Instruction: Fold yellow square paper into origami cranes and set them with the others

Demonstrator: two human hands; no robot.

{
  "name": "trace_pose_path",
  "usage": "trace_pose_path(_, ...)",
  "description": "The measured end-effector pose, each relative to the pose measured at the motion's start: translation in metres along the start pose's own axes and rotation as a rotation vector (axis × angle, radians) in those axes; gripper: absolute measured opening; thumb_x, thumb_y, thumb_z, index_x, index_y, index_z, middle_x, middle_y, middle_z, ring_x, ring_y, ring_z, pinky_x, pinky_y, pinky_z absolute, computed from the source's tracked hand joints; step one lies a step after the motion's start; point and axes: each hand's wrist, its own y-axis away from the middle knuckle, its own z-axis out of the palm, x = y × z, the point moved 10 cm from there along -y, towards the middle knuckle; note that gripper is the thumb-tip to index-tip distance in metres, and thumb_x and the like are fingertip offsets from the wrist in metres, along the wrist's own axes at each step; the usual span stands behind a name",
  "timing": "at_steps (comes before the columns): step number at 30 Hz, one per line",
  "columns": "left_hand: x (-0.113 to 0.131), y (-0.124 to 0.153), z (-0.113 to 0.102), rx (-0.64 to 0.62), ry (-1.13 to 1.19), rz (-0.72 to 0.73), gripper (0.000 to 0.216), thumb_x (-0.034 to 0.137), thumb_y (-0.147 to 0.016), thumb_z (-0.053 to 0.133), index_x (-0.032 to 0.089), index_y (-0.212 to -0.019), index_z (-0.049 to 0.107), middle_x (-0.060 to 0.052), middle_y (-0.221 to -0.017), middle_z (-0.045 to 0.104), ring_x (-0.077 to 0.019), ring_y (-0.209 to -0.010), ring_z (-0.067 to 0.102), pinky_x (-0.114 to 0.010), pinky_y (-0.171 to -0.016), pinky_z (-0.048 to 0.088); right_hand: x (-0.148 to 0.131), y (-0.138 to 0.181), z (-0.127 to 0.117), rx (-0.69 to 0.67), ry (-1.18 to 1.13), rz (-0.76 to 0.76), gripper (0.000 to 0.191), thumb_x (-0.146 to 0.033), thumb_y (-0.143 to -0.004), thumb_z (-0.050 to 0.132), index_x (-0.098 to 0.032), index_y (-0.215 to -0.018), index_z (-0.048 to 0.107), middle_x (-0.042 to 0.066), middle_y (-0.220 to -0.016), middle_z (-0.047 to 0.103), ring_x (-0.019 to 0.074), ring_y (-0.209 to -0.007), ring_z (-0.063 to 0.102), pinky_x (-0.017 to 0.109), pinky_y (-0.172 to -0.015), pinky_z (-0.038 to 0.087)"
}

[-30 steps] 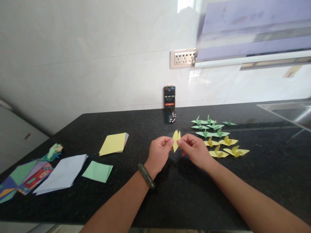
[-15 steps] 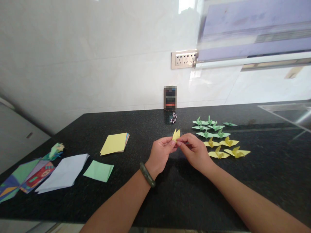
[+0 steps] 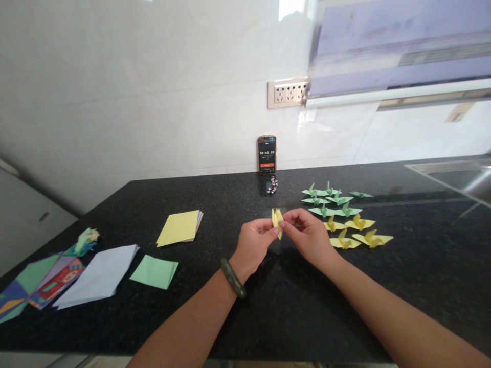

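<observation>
A small piece of folded yellow origami paper (image 3: 276, 219) is held upright above the middle of the counter, two narrow points showing at its top. My left hand (image 3: 256, 240), with a dark green bangle (image 3: 232, 278) at the wrist, pinches its left side between thumb and fingers. From the right, my right hand (image 3: 306, 235) grips the same paper, thumb on its front. Fingertips cover part of the folds. Beside my right hand stand several yellow paper cranes (image 3: 358, 223), with several green paper cranes (image 3: 333, 199) behind them.
To the left lie a stack of coloured paper (image 3: 178, 228), a green folded sheet (image 3: 154, 271), white sheets (image 3: 100, 275) and a colourful paper piece (image 3: 40, 283). A phone (image 3: 267, 154) leans on the wall, a beaded strap (image 3: 272, 185) before it. A sink (image 3: 456, 176) is at far right.
The yellow paper has turned in my fingers, so its lower tip now shows below them. My right thumb has moved onto its front. The whole view has shifted slightly.
</observation>
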Motion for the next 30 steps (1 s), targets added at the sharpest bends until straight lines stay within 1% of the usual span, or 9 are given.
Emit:
trace_pose_path(5,0.004,-0.001,0.002,-0.031,-0.072,0.051,0.02,0.027,-0.066,0.068,0.012,-0.079,0.071,-0.005,-0.071,0.068,-0.0145,-0.068,0.058,-0.028,-0.069,0.044,-0.014,-0.001,-0.002,-0.006,0.086,-0.116,0.009,-0.025,-0.075,0.061,-0.018,-0.072,0.058,0.001,-0.069,0.055,0.0126,-0.061,0.051,0.025,-0.055,0.042)
trace_pose_path(10,0.007,0.0,0.01,-0.111,-0.033,0.048,0.024,0.03,-0.065,0.069,0.013,-0.082,0.071,-0.005,-0.076,0.069,-0.0153,-0.073,0.059,-0.029,-0.074,0.044,-0.023,-0.002,0.003,-0.109,0.003,-0.182,0.006,-0.023,-0.076,0.062,-0.018,-0.072,0.061,0.001,-0.069,0.054,0.0131,-0.065,0.051,0.026,-0.058,0.041)
trace_pose_path(12,0.005,0.0,0.009,-0.107,-0.021,0.02,0.025,0.029,-0.062,0.072,0.013,-0.081,0.071,-0.005,-0.074,0.068,-0.0141,-0.07,0.058,-0.028,-0.071,0.044,-0.023,-0.003,0.003,-0.129,-0.045,-0.185,0.006,-0.024,-0.076,0.062,-0.019,-0.073,0.064,0.002,-0.07,0.055,0.0133,-0.066,0.052,0.027,-0.059,0.042)
trace_pose_path(15,-0.003,-0.001,0.005,-0.076,0.004,-0.065,0.027,0.03,-0.059,0.074,0.011,-0.078,0.071,-0.005,-0.069,0.067,-0.011,-0.063,0.055,-0.025,-0.065,0.044,-0.024,-0.004,0.0,-0.12,-0.093,-0.203,0.004,-0.023,-0.074,0.064,-0.02,-0.074,0.067,0.001,-0.07,0.054,0.0124,-0.064,0.052,0.026,-0.057,0.043)
trace_pose_path(17,-0.009,0.0,0.002,-0.063,0.023,-0.125,0.029,0.032,-0.058,0.075,0.01,-0.076,0.07,-0.004,-0.066,0.065,-0.0093,-0.059,0.054,-0.024,-0.063,0.044,-0.028,-0.003,-0.001,-0.128,-0.095,-0.244,0.004,-0.021,-0.074,0.064,-0.021,-0.076,0.068,0.001,-0.07,0.054,0.012,-0.064,0.053,0.025,-0.057,0.043)
trace_pose_path(19,-0.012,0.0,0.002,-0.064,0.049,-0.162,0.031,0.034,-0.056,0.076,0.01,-0.074,0.07,-0.004,-0.064,0.064,-0.0088,-0.058,0.054,-0.024,-0.062,0.045,-0.033,-0.001,0.001,-0.164,-0.057,-0.305,0.008,-0.018,-0.075,0.063,-0.023,-0.077,0.069,0.001,-0.07,0.055,0.0118,-0.065,0.053,0.025,-0.058,0.044)
trace_pose_path(23,-0.015,0.001,0.004,-0.084,0.089,-0.208,0.03,0.034,-0.056,0.076,0.01,-0.071,0.069,-0.004,-0.064,0.064,-0.0085,-0.059,0.055,-0.022,-0.062,0.044,-0.044,0.004,0.007,-0.236,0.059,-0.412,0.016,-0.014,-0.077,0.058,-0.024,-0.081,0.07,0.002,-0.071,0.057,0.0115,-0.066,0.056,0.024,-0.058,0.045)
trace_pose_path(26,-0.018,0.001,0.006,-0.111,0.124,-0.233,0.026,0.032,-0.058,0.075,0.01,-0.072,0.069,-0.004,-0.065,0.064,-0.008,-0.059,0.055,-0.021,-0.063,0.044,-0.051,0.006,0.007,-0.251,0.09,-0.459,0.017,-0.013,-0.077,0.058,-0.024,-0.083,0.07,0.002,-0.074,0.058,0.0112,-0.067,0.057,0.023,-0.058,0.046)
trace_pose_path(30,-0.021,0.002,0.009,-0.18,0.18,-0.258,0.021,0.026,-0.061,0.072,0.01,-0.073,0.069,-0.005,-0.068,0.064,-0.0083,-0.062,0.056,-0.021,-0.065,0.044,-0.057,0.009,0.008,-0.267,0.122,-0.516,0.019,-0.011,-0.076,0.056,-0.023,-0.083,0.069,0.002,-0.074,0.059,0.0108,-0.065,0.058,0.023,-0.057,0.047)
